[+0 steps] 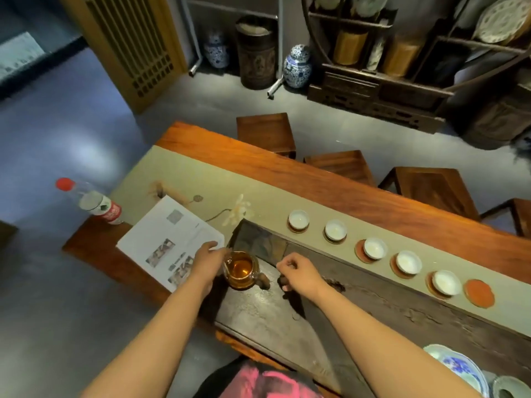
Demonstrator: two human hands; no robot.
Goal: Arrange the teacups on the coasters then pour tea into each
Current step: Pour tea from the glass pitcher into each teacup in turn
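Observation:
Several white teacups stand in a row on round red-brown coasters along the beige runner, from the far one [298,219] to the near one [446,282]. One red coaster [479,293] at the near end lies bare. A glass pitcher [240,270] of amber tea sits on the dark stone tea tray [267,314]. My left hand [207,261] is against the pitcher's left side, fingers curled around its rim. My right hand [298,272] hovers just right of the pitcher over the tray, fingers loosely curled, holding nothing that I can see.
A printed paper sheet [169,239] lies left of the tray. A plastic water bottle [94,203] with a red cap lies at the table's left end. Blue-and-white porcelain dishes [457,366] sit at the near right. Wooden stools [265,133] line the table's far side.

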